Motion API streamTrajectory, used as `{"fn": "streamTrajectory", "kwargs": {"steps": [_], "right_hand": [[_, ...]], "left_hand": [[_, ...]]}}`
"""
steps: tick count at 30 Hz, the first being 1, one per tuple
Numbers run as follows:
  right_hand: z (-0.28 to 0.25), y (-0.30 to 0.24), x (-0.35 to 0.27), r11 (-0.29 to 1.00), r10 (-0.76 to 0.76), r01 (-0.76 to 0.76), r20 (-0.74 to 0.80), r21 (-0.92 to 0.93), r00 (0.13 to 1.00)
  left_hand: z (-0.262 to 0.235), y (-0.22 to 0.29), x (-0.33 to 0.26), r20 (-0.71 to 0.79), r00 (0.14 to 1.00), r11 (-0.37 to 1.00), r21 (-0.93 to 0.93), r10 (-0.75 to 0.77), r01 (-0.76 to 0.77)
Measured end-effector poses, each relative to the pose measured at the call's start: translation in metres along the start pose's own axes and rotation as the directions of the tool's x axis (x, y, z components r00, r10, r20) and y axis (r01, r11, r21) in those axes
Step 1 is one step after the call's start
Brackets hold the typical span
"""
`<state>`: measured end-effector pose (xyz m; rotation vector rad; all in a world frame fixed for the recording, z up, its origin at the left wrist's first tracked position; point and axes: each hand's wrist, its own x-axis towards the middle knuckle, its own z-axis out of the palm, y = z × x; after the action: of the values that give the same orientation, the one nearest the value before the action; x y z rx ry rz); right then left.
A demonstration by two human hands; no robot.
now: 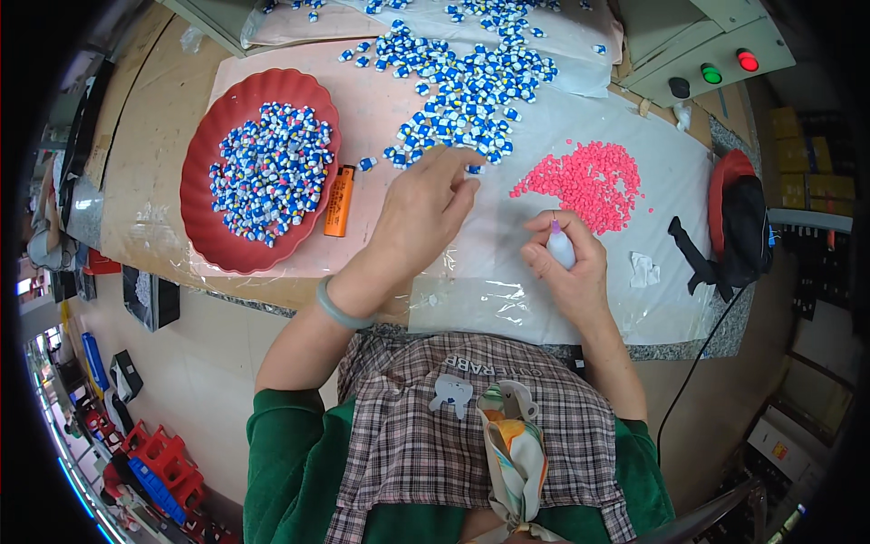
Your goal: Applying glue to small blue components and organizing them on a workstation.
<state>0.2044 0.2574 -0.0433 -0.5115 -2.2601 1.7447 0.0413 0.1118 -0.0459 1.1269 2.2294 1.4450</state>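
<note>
My left hand point(421, 207) reaches over the table to the near edge of a heap of small blue-and-white pieces point(471, 86). Its thumb and forefinger close around one small blue-and-white piece point(477, 169), partly hidden by the fingertips. In my right hand point(580, 272) is a small white squeeze bottle point(560, 248) with a purple tip, held tip away from me. Just beyond that hand lies a pile of tiny pink pieces point(594, 186). A single blue-and-white piece point(366, 164) rests apart, left of my left hand.
A red scalloped bowl point(201, 195) full of blue-and-white pieces stands at the left, with an orange lighter point(340, 201) beside it. Crumpled white tissue point(644, 270) and a black strap point(693, 258) lie to the right. A control box point(716, 63) with lit buttons stands at the far right.
</note>
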Motion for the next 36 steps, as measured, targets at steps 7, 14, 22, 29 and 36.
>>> {"fn": "streamTrajectory", "kwargs": {"steps": [7,14,22,29,36], "right_hand": [[-0.005,-0.002,-0.003,0.998,0.057,-0.057,-0.009,-0.008,0.998],[-0.012,0.003,-0.004,0.998,0.066,-0.067,-0.045,-0.018,0.997],[-0.014,0.008,-0.005,1.000,0.005,-0.006,-0.045,-0.024,0.999],[-0.017,0.009,-0.007,0.990,0.101,-0.094,-0.059,0.108,0.993],[-0.022,0.005,-0.011,0.911,0.101,-0.088,-0.010,0.403,0.995]], "left_hand": [[0.010,-0.010,0.011,0.040,0.974,0.878,0.428,0.221,-0.216],[0.011,-0.011,0.009,0.114,0.963,0.877,0.399,0.243,-0.268],[0.011,-0.015,0.007,0.136,0.954,0.916,0.270,0.267,-0.295],[0.007,-0.017,0.000,0.151,0.935,0.899,0.260,0.321,-0.351],[0.002,-0.015,-0.006,0.170,0.951,0.920,0.259,0.257,-0.295]]}}
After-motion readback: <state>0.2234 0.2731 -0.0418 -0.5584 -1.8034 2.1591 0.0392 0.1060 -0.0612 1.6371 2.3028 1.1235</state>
